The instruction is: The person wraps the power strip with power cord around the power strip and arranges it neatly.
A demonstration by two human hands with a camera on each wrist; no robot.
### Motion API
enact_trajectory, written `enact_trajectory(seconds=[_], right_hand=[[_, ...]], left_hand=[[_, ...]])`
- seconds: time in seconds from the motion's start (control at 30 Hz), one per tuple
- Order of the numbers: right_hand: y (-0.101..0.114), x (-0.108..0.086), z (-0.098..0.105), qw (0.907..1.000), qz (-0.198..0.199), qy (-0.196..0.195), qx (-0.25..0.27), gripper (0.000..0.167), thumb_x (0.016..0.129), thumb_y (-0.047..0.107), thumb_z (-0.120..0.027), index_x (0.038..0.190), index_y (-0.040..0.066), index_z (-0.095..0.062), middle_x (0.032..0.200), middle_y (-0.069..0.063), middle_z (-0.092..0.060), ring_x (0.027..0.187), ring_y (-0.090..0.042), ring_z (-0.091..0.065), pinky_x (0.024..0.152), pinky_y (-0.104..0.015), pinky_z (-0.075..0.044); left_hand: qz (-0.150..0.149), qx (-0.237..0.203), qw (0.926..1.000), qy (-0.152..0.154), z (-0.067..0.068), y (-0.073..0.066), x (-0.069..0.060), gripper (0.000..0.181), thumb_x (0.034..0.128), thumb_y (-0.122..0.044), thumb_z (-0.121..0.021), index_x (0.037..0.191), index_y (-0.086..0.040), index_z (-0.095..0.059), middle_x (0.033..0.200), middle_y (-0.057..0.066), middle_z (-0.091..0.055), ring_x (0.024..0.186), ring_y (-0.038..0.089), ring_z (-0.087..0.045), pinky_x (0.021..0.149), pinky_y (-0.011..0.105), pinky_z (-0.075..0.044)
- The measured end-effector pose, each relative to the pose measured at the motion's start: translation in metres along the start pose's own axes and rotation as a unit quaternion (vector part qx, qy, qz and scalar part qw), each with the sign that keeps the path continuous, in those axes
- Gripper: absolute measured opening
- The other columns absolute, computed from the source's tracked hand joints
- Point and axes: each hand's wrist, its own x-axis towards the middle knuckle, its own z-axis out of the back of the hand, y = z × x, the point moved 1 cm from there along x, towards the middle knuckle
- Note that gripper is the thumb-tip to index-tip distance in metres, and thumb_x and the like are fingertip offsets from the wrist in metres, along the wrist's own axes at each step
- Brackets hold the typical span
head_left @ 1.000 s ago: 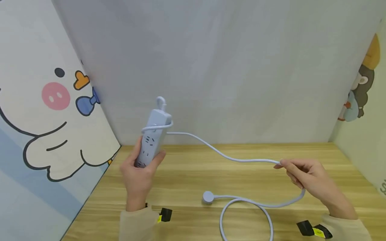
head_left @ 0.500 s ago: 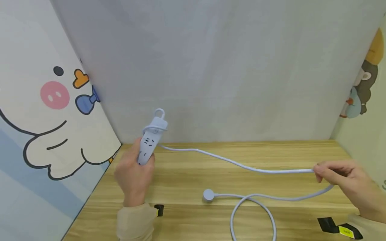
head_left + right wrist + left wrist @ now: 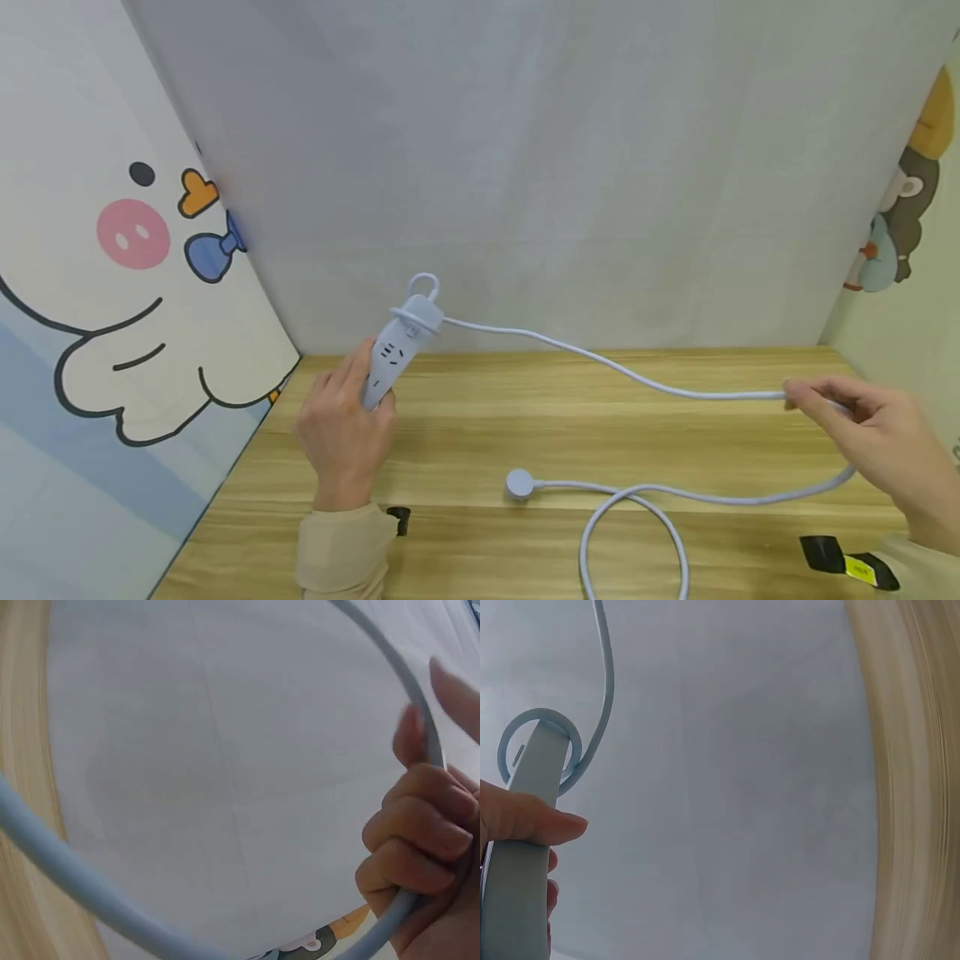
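Slim white plastic power strip [image 3: 401, 348] held tilted above the pale wood-grain tabletop [image 3: 450, 442], gripped in the left hand [image 3: 347, 437], its smooth white cord [image 3: 727, 395] looped round the upper end. Right hand [image 3: 873, 425] pinches that cord well off to the right, fingers curled; round white plug [image 3: 519, 483] lies on the tabletop, near a loose coil.

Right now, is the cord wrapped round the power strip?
Partly: the cord loops round the power strip near its far end, then runs to the right hand.
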Motion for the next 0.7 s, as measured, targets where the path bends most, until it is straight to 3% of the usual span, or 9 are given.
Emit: enact_trajectory(seconds=[0.1, 0.2, 0.27, 0.33, 0.43, 0.5, 0.6, 0.67, 0.7], right_hand=[[0.004, 0.001, -0.005, 0.9973, 0.021, 0.052, -0.047, 0.012, 0.100, 0.017, -0.064, 0.099, 0.014, -0.076, 0.073, 0.011, -0.061, 0.064, -0.010, -0.049, 0.053, -0.024, -0.036], [0.006, 0.000, -0.012, 0.9903, 0.070, 0.111, -0.046, 0.020, 0.100, 0.007, -0.062, 0.116, 0.004, -0.074, 0.085, 0.018, -0.066, 0.069, 0.001, -0.058, 0.055, -0.018, -0.045], [0.006, 0.001, -0.017, 0.9875, 0.067, 0.134, -0.049, 0.020, 0.100, 0.009, -0.062, 0.116, 0.006, -0.074, 0.085, 0.023, -0.064, 0.069, 0.006, -0.057, 0.055, -0.017, -0.046], [0.007, 0.001, -0.022, 0.9868, 0.052, 0.140, -0.064, 0.013, 0.100, 0.015, -0.064, 0.096, 0.011, -0.076, 0.075, 0.024, -0.056, 0.065, 0.008, -0.050, 0.053, -0.019, -0.043], [0.011, 0.003, -0.031, 0.9856, 0.057, 0.133, -0.088, 0.023, 0.098, 0.020, -0.068, 0.075, 0.023, -0.068, 0.062, 0.018, -0.044, 0.055, 0.002, -0.039, 0.049, -0.023, -0.034], [0.013, 0.005, -0.037, 0.9825, 0.087, 0.140, -0.087, 0.019, 0.097, 0.015, -0.067, 0.079, 0.019, -0.072, 0.061, 0.015, -0.045, 0.052, -0.001, -0.039, 0.046, -0.024, -0.032], [0.015, 0.006, -0.046, 0.9749, 0.119, 0.171, -0.079, 0.015, 0.099, 0.008, -0.063, 0.103, 0.010, -0.077, 0.071, 0.015, -0.056, 0.059, 0.000, -0.045, 0.049, -0.022, -0.036], [0.016, 0.006, -0.052, 0.9744, 0.101, 0.183, -0.083, 0.015, 0.101, 0.014, -0.062, 0.097, 0.010, -0.076, 0.068, 0.016, -0.048, 0.058, 0.001, -0.039, 0.049, -0.022, -0.033], [0.017, 0.006, -0.055, 0.9751, 0.092, 0.180, -0.090, 0.018, 0.101, 0.018, -0.063, 0.087, 0.012, -0.073, 0.065, 0.016, -0.042, 0.057, 0.002, -0.034, 0.049, -0.022, -0.031]], left_hand=[[-0.005, -0.007, 0.9999, -0.011, -0.001, -0.001, 0.001, 0.056, 0.0712, 0.002, -0.073, 0.125, -0.014, -0.072, 0.114, 0.012, -0.076, 0.078, 0.038, -0.069, 0.059, 0.051, -0.055], [-0.015, -0.017, 0.9994, -0.026, -0.002, -0.005, 0.002, 0.054, 0.0717, 0.001, -0.073, 0.124, -0.014, -0.072, 0.114, 0.012, -0.076, 0.076, 0.037, -0.069, 0.058, 0.051, -0.055], [-0.018, -0.025, 0.9989, -0.035, -0.002, -0.008, 0.003, 0.053, 0.0723, 0.000, -0.073, 0.123, -0.014, -0.073, 0.114, 0.012, -0.076, 0.075, 0.037, -0.068, 0.058, 0.051, -0.055], [-0.022, -0.034, 0.9982, -0.044, 0.000, -0.012, 0.003, 0.052, 0.0727, 0.000, -0.074, 0.123, -0.013, -0.073, 0.113, 0.012, -0.076, 0.074, 0.036, -0.068, 0.059, 0.050, -0.056], [-0.032, -0.049, 0.9964, -0.061, 0.001, -0.018, 0.005, 0.052, 0.0716, -0.001, -0.075, 0.122, -0.014, -0.073, 0.112, 0.011, -0.077, 0.073, 0.036, -0.068, 0.059, 0.049, -0.055], [-0.044, -0.064, 0.9944, -0.072, 0.003, -0.023, 0.006, 0.053, 0.0709, 0.000, -0.075, 0.122, -0.014, -0.074, 0.112, 0.011, -0.077, 0.072, 0.035, -0.068, 0.059, 0.048, -0.056], [-0.061, -0.086, 0.9908, -0.084, 0.005, -0.030, 0.007, 0.054, 0.0703, 0.001, -0.075, 0.122, -0.013, -0.074, 0.111, 0.012, -0.077, 0.071, 0.034, -0.068, 0.058, 0.047, -0.056], [-0.066, -0.100, 0.9885, -0.092, 0.007, -0.034, 0.007, 0.054, 0.0702, 0.001, -0.075, 0.123, -0.012, -0.074, 0.111, 0.012, -0.077, 0.070, 0.034, -0.067, 0.058, 0.046, -0.056], [-0.068, -0.105, 0.9875, -0.096, 0.008, -0.036, 0.007, 0.054, 0.0701, 0.002, -0.075, 0.123, -0.012, -0.074, 0.111, 0.012, -0.077, 0.070, 0.034, -0.067, 0.058, 0.046, -0.056]])
